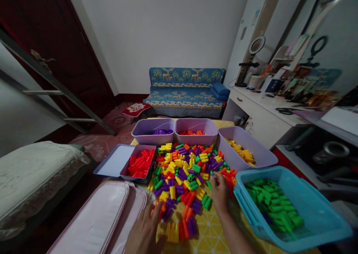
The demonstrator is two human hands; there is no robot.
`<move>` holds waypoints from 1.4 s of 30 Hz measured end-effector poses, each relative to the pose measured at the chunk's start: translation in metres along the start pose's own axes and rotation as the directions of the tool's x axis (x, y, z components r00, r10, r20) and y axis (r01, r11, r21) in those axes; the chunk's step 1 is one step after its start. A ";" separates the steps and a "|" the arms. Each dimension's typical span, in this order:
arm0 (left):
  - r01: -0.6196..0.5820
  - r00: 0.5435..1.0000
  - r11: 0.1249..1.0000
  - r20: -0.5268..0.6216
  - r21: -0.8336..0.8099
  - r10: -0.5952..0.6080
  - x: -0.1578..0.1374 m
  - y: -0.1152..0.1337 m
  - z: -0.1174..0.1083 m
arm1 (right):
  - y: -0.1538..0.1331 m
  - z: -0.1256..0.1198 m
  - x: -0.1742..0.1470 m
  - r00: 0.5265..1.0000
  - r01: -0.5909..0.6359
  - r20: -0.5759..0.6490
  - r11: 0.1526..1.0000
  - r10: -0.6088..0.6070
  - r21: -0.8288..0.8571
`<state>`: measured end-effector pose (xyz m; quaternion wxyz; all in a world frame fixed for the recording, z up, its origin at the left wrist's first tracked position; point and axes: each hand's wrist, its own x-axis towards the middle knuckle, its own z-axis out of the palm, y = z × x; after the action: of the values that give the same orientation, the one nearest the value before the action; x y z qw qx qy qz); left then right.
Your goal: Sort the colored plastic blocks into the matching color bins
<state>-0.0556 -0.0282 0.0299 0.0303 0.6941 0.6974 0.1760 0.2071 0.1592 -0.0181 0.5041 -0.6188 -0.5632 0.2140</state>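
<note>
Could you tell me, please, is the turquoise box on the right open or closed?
Open: no lid covers the turquoise box, and the green pieces inside it are visible from above.

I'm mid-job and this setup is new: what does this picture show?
No machine here: these are a person's bare left hand and right hand, seen by one head-worn camera looking forward and down. On the yellow patterned tablecloth lies a heap of small plastic pieces in mixed colours. Around it stand three lilac plastic bins, a turquoise plastic bin of mostly green pieces and a blue-edged open box of red ones. The left is at the heap's near edge, the right at its right side; whether either grips anything is unclear.
</note>
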 end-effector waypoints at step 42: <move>-0.071 0.995 0.954 0.049 -0.292 0.089 -0.007 0.049 0.028 | -0.051 -0.044 -0.113 0.624 0.597 0.702 0.789 -0.344 -0.143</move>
<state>-0.0001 -0.0306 0.0168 0.1460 0.7151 0.6340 0.2557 0.1886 0.0321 0.0095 0.1948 -0.4155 -0.8737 0.1618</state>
